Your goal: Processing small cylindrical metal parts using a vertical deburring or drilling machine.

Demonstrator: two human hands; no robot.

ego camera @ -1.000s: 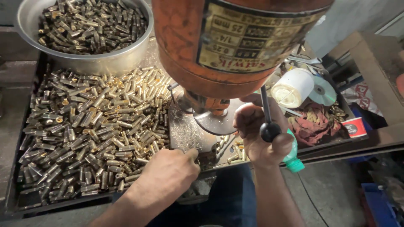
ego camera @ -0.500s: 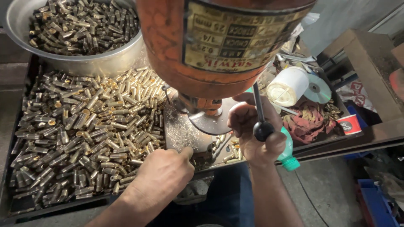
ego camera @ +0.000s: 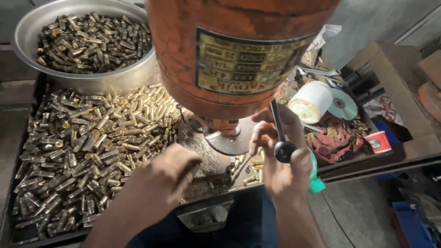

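An orange drill press head [ego camera: 234, 50] fills the top middle, with its round table [ego camera: 227, 142] below. My right hand [ego camera: 280, 156] is wrapped on the black-knobbed feed lever [ego camera: 281, 140]. My left hand [ego camera: 163, 179] rests low at the front of the tray, fingers curled at the edge of the pile of small brass cylinders [ego camera: 87, 142]; whether it holds one is hidden. The brass pieces cover the dark metal tray [ego camera: 27, 232] left of the machine.
A steel bowl [ego camera: 92, 82] full of brass pieces stands at the back left. Right of the machine lie a white spool [ego camera: 311, 102], a disc [ego camera: 342, 104], reddish rags [ego camera: 333, 142] and a small cup [ego camera: 377, 141]. A green object [ego camera: 316, 177] shows behind my right hand.
My left hand has drawn back toward me and to the right, off the pile. My right hand stays on the lever, which sits a little higher and farther right in view.
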